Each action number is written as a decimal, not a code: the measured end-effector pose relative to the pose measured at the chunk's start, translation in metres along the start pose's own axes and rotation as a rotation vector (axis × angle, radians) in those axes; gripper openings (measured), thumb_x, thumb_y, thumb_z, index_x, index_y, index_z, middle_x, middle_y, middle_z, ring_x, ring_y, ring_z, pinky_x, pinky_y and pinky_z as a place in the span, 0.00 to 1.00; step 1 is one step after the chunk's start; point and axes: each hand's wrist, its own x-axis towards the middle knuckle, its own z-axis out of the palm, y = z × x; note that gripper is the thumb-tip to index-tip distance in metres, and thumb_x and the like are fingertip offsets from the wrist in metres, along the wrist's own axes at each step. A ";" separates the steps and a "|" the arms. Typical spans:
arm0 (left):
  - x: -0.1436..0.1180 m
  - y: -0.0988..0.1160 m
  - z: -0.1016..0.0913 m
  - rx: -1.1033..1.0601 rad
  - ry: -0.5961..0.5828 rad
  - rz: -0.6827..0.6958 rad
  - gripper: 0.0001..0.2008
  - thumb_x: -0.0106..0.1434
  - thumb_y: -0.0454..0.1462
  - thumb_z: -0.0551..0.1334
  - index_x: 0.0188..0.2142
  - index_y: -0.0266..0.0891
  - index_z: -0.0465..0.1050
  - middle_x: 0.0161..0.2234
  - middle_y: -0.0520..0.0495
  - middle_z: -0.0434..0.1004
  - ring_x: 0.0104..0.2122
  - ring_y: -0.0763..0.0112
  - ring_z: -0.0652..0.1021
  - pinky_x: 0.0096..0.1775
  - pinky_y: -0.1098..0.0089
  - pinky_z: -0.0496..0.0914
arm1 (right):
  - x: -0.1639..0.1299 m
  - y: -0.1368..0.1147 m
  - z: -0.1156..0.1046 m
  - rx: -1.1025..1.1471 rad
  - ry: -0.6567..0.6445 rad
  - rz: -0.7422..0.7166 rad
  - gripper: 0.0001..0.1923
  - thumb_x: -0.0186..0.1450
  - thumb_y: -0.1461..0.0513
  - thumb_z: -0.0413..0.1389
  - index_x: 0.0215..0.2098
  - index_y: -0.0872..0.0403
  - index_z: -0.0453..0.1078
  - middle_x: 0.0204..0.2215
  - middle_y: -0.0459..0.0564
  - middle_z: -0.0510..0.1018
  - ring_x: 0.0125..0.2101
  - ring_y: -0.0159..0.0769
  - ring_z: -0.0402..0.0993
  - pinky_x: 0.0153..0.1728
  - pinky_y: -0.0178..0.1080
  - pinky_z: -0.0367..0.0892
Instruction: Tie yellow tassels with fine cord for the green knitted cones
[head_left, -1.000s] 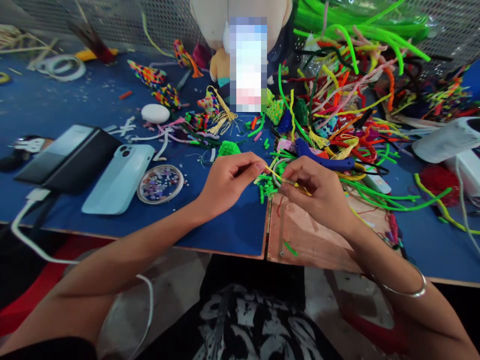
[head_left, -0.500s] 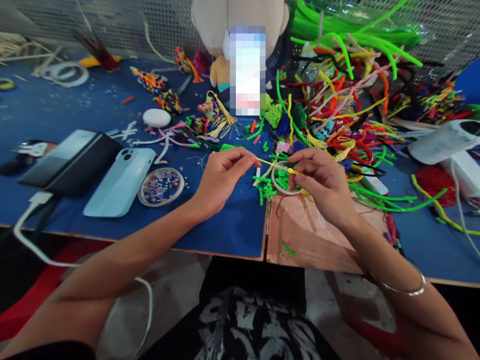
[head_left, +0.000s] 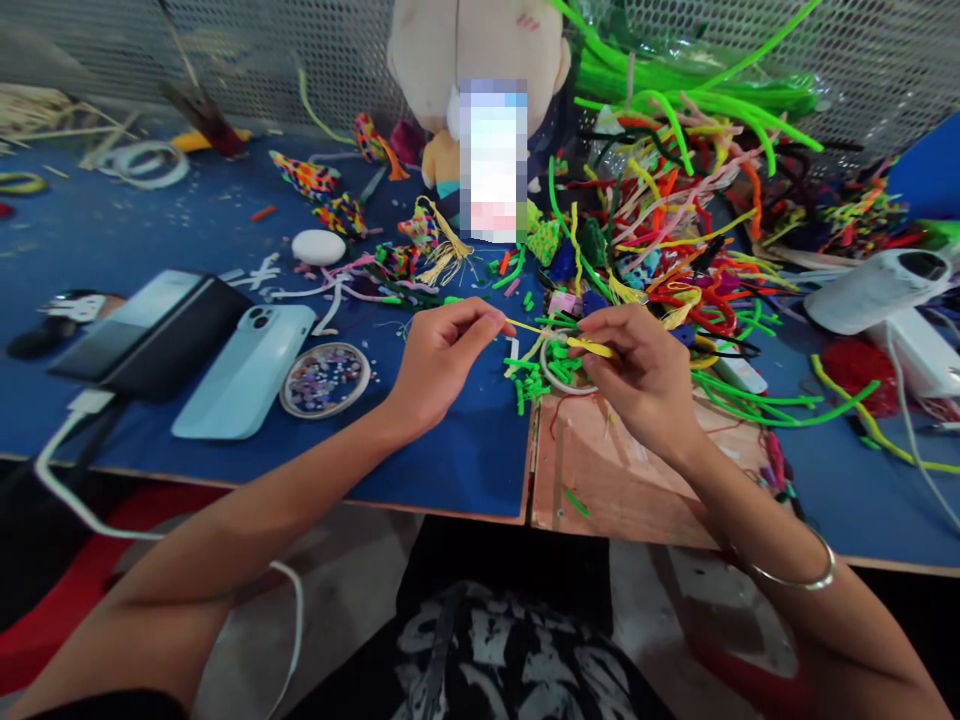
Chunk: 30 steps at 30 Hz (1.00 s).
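Observation:
My left hand [head_left: 442,355] pinches one end of a thin yellow pipe cleaner [head_left: 529,328] stretched across the gap between my hands. The other end is gripped by my right hand [head_left: 637,375], where the yellow strand folds over the fingers. Just under that hand a small white ring [head_left: 559,370] lies at the edge of the copper-coloured board [head_left: 622,480], among short green pipe cleaner scraps [head_left: 529,375]. Both hands hover just above the blue table [head_left: 150,230].
A big heap of coloured pipe cleaners [head_left: 675,210] fills the back right. Two phones [head_left: 244,370] and a round dish of beads [head_left: 325,378] lie at left, with a white cable [head_left: 67,470]. A plush toy [head_left: 450,60] stands at the back, a white device [head_left: 877,290] at right.
My right hand has lifted slightly and shifted the yellow strand over the white ring, which now shows. The blue-handled tool seen earlier is now hidden behind my hand.

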 end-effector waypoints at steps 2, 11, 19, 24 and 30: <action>0.000 0.000 0.000 -0.016 0.010 0.000 0.12 0.62 0.41 0.57 0.27 0.39 0.75 0.15 0.55 0.57 0.18 0.78 0.58 0.19 0.72 0.50 | 0.000 0.001 0.000 -0.011 -0.003 0.004 0.11 0.59 0.68 0.53 0.41 0.54 0.65 0.32 0.47 0.77 0.34 0.32 0.75 0.30 0.34 0.66; 0.001 0.001 0.001 -0.047 0.084 0.078 0.11 0.61 0.38 0.58 0.24 0.38 0.75 0.16 0.55 0.59 0.17 0.80 0.58 0.20 0.73 0.50 | 0.003 0.008 -0.001 -0.222 0.080 -0.171 0.04 0.61 0.66 0.55 0.34 0.55 0.71 0.27 0.44 0.75 0.22 0.25 0.66 0.22 0.31 0.60; -0.002 0.003 -0.001 0.023 0.133 0.133 0.12 0.61 0.38 0.58 0.25 0.39 0.75 0.17 0.55 0.64 0.19 0.79 0.61 0.21 0.73 0.53 | 0.001 0.007 0.002 -0.165 0.116 -0.138 0.05 0.61 0.67 0.56 0.36 0.53 0.69 0.32 0.45 0.79 0.31 0.30 0.77 0.27 0.32 0.69; -0.003 0.007 -0.001 0.082 0.068 0.126 0.11 0.61 0.37 0.58 0.26 0.39 0.75 0.18 0.55 0.67 0.20 0.79 0.63 0.22 0.74 0.56 | -0.003 0.005 0.003 -0.171 0.140 -0.167 0.08 0.60 0.67 0.57 0.39 0.52 0.69 0.32 0.45 0.80 0.34 0.33 0.79 0.30 0.33 0.73; -0.012 0.014 0.000 0.192 -0.070 0.278 0.09 0.61 0.38 0.57 0.31 0.38 0.75 0.19 0.56 0.66 0.19 0.80 0.65 0.23 0.76 0.60 | -0.007 0.001 0.006 -0.271 0.140 -0.336 0.09 0.61 0.68 0.57 0.38 0.51 0.70 0.34 0.45 0.80 0.34 0.31 0.78 0.30 0.33 0.74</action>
